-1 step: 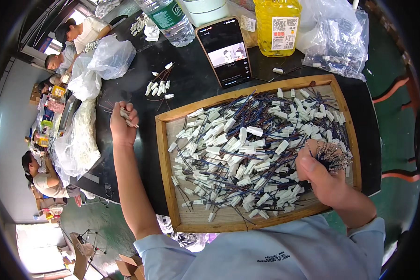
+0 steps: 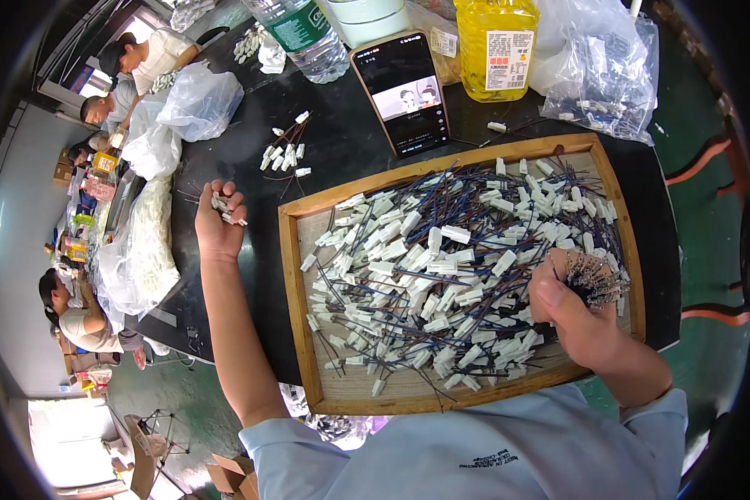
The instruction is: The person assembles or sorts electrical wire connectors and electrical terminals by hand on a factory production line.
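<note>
A wooden-framed tray lies before me, heaped with white plastic connectors on thin dark wires. Over its right side, my right hand is closed around a bundle of dark wires whose bare metal terminal ends fan out. My left hand, off the tray's upper left corner, has its fingers curled round a few wired white connectors. Their wire ends poke out to the left of the hand. A small group of similar wired connectors lies on the black table, right of that hand.
Behind the tray a phone stands propped up. Near it are a clear water bottle, a yellow liquid jug and a plastic bag of wired parts. White plastic bags line the left, where other people sit working.
</note>
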The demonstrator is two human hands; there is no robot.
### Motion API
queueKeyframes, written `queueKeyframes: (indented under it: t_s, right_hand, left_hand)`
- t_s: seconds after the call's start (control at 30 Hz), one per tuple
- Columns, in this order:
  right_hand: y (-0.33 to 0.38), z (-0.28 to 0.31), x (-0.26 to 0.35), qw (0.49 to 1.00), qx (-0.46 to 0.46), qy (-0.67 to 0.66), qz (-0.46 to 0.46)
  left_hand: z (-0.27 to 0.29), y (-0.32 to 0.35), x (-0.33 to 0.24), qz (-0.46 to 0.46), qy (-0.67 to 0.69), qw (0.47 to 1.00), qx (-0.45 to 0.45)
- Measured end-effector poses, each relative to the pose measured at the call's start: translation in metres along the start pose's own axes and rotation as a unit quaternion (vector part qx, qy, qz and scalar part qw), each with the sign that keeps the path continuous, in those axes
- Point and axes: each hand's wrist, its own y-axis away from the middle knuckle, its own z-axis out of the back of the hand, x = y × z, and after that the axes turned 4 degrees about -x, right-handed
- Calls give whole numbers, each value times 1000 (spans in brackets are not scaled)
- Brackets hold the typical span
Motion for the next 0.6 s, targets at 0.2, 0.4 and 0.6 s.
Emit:
queueKeyframes:
  t_s: [0.2, 0.4, 0.6]
  right_hand:
    - [0, -4, 2, 1000, -15, -22, -8]
    - [-1, -1, 1, 1000, -1, -8, -2]
    - [0, -4, 1, 999, -36, -1, -10]
  left_hand:
    - [13, -5, 3, -64, -69, 994, -57]
    - [3, -7, 20, -213, -170, 962, -27]
    - [-5, -9, 29, -225, -286, 931, -29]
